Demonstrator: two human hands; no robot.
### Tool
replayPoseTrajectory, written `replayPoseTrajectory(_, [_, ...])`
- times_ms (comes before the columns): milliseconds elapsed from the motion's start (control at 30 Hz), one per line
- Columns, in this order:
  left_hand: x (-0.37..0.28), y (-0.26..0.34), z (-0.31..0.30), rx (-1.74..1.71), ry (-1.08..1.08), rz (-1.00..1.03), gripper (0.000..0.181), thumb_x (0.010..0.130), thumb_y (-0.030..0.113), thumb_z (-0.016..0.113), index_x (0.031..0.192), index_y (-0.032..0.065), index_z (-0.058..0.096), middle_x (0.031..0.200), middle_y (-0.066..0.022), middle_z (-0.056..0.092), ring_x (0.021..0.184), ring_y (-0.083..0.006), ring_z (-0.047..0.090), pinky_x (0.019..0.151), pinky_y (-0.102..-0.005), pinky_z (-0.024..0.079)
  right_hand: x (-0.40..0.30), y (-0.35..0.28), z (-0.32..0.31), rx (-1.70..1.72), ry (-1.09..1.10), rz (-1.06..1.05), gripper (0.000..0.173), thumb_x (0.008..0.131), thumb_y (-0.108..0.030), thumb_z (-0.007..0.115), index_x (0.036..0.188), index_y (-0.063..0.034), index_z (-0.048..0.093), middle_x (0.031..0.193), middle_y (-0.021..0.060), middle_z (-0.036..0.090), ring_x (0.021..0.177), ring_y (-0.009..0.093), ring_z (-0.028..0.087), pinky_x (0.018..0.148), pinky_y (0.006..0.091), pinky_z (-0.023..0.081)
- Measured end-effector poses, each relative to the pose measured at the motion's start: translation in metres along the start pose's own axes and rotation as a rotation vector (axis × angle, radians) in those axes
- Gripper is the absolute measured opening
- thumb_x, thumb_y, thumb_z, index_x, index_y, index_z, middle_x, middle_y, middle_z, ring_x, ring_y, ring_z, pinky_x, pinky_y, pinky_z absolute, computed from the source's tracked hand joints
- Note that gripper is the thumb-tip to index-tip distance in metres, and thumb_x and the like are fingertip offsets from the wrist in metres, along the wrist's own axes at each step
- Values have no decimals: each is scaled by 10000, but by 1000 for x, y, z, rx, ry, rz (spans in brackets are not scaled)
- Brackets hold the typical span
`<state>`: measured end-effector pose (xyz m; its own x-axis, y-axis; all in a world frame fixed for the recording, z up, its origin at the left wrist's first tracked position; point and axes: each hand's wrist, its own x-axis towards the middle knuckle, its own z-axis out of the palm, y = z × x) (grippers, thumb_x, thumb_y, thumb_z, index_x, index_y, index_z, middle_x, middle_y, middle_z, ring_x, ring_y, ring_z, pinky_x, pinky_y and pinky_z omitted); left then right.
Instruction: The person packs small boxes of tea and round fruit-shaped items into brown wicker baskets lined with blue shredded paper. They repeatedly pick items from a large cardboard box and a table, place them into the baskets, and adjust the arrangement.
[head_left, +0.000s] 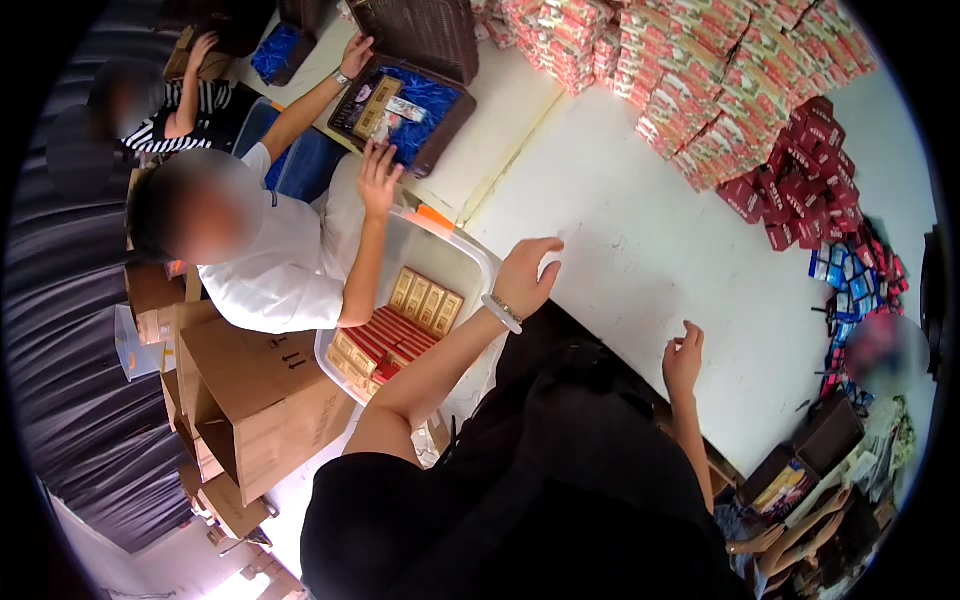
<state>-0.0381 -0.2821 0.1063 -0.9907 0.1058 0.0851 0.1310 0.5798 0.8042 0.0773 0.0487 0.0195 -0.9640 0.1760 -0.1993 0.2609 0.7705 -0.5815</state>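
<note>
My left hand (527, 276), with a pale bangle and a beaded bracelet at the wrist, hovers over the near edge of the white table (622, 225). Its fingers are curled apart and hold nothing. Farther right, my right hand (683, 360) is over the same edge, fingers loosely bent, with nothing in it. Left of my left hand, a clear plastic bin (484, 262) holds red and gold boxes (426, 300). Beyond it, a co-worker in a white shirt touches an open dark woven case (457, 124) lined with blue shredded filler, with several small packages inside.
Floral-patterned packs (712, 97) are stacked at the table's far side, beside a heap of dark red boxes (806, 180) and blue packets (847, 277). Cardboard cartons (277, 390) stand at the left. Other people work at the upper left and lower right, near another open case (829, 435).
</note>
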Motion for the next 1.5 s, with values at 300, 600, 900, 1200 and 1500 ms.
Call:
replayPoseTrajectory(300, [158, -170, -193, 874, 111, -733, 330, 797, 229, 606, 1011, -15, 670, 1011, -265, 639, 984, -380, 629, 820, -447, 497, 81, -128, 6, 243, 3, -249, 875, 757, -231, 756, 1407, 60, 248, 1423, 232, 351, 1314, 374, 356, 1087, 408, 297])
replayPoseTrajectory(600, [163, -228, -144, 949, -501, -266, 395, 866, 272, 547, 1151, 3, 597, 1171, -241, 584, 1100, -389, 556, 915, -418, 458, 142, -185, 53, 64, 32, -640, 1028, 697, -586, 667, 1443, -15, 250, 1451, 180, 345, 1293, 404, 374, 1049, 436, 368])
replayPoseTrajectory(900, [91, -167, 1, 404, -266, 314, 481, 888, 303, 533, 1276, 20, 509, 1282, -222, 519, 1191, -357, 490, 979, -397, 418, 43, -69, -26, 35, 136, -493, 896, 716, -288, 741, 1435, -44, 264, 1489, 232, 232, 1344, 465, 263, 1099, 491, 280])
replayPoseTrajectory(1200, [45, -11, 99, 780, -721, -258, 311, 886, 250, 575, 1002, -33, 518, 878, -264, 652, 835, -419, 642, 731, -483, 517, 82, 38, -141, 620, 101, 4, 598, 752, -130, 708, 1297, -61, 472, 1222, 151, 590, 1137, 277, 565, 970, 346, 435])
replayPoseTrajectory(1500, [47, 22, 95, 907, -684, -384, 373, 869, 296, 615, 1037, -24, 522, 939, -237, 655, 870, -431, 625, 752, -489, 505, 301, 110, -193, -247, 529, -86, 789, 702, -300, 760, 1357, -80, 380, 1340, 138, 452, 1227, 358, 446, 983, 471, 419])
